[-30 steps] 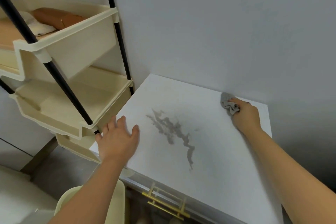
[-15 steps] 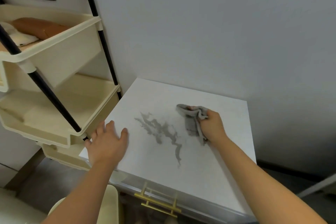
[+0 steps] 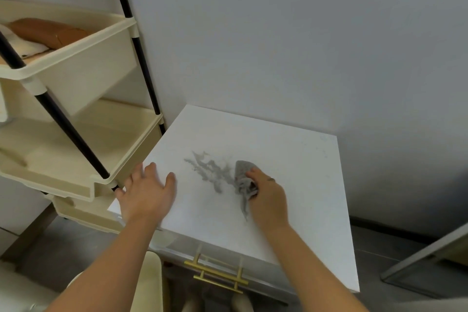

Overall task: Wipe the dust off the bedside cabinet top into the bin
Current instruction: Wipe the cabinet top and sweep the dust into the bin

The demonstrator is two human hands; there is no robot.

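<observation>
Right grip [image 3: 268, 197] clutches grey cloth [image 3: 242, 172] at dust [image 3: 207, 170]; left grip [image 3: 147, 192] splayed flat.

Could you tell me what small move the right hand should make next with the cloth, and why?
Probably sweep the cloth leftward through the dust streak: the right hand grips it at the streak's right edge, with most dust unwiped.

A plain pale grey wall [image 3: 278, 33] faces me; a cream plastic tiered rack [image 3: 76, 63] on black poles [image 3: 143, 68] stands over grey floor [image 3: 63, 243].
</observation>
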